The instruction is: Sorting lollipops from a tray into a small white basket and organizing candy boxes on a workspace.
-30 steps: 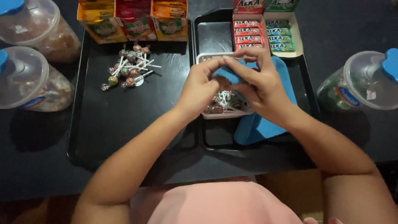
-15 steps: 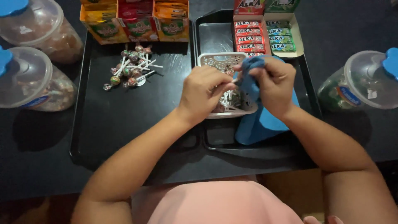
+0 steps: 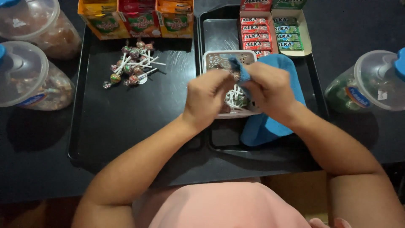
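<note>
Both of your hands have drawn closer together over the white basket since a second ago, and the cloth has bunched up between them instead of lying folded under your right palm. Your right hand (image 3: 270, 90) now has its grip clamped on a corner of the blue cloth (image 3: 274, 122), with a small peak of it poking up just above your knuckles; the rest of the cloth trails down to the near right, across the right tray (image 3: 219, 33) and its near rim. Your left hand (image 3: 206, 95) is curled with fingers together against that same bunch, apparently pinching something small inside the fold, though I cannot tell what, since the fingers hide it. The basket (image 3: 219, 59) sits right under both hands, with lollipops (image 3: 236, 99) showing in the gap between your wrists. By my reading, you are rubbing one small item with the cloth, and the closer pinch suggests the wiping is under way rather than finished. On the left tray (image 3: 126, 126) a loose pile of lollipops (image 3: 130, 67) lies at the far side, untouched and well apart from your hands, in front of three coloured boxes (image 3: 137, 19). Rows of red and green packets (image 3: 270, 33) sit in a carton at the far right, and lidded jars (image 3: 371, 82) stand on the desk at both sides.
</note>
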